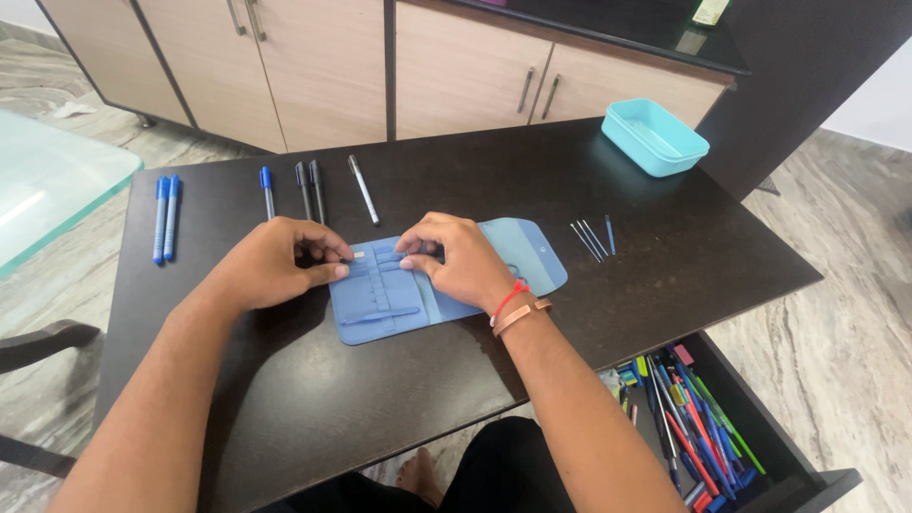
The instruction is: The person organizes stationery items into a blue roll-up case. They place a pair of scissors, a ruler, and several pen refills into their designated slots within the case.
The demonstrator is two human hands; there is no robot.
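From the head view, the blue pen pouch (418, 285) lies open mid-counter (665, 256), soft, light and floppy, best pinned flat by its edges, while both hands' fingers (323, 271) seemingly pinch a slim pen (380, 254) across its loops.

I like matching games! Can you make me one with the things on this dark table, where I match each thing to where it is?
Things:
1. Turquoise plastic box
2. Two blue pens lying side by side
3. Blue fabric pen case with loops
4. Thin loose refills

Places:
A. Near the table's left edge
B. Under both hands, in the middle
C. Far right corner of the table
D. Right of the case's flap

Pairs: 1-C, 2-A, 3-B, 4-D

The left hand and right hand both press on the case.
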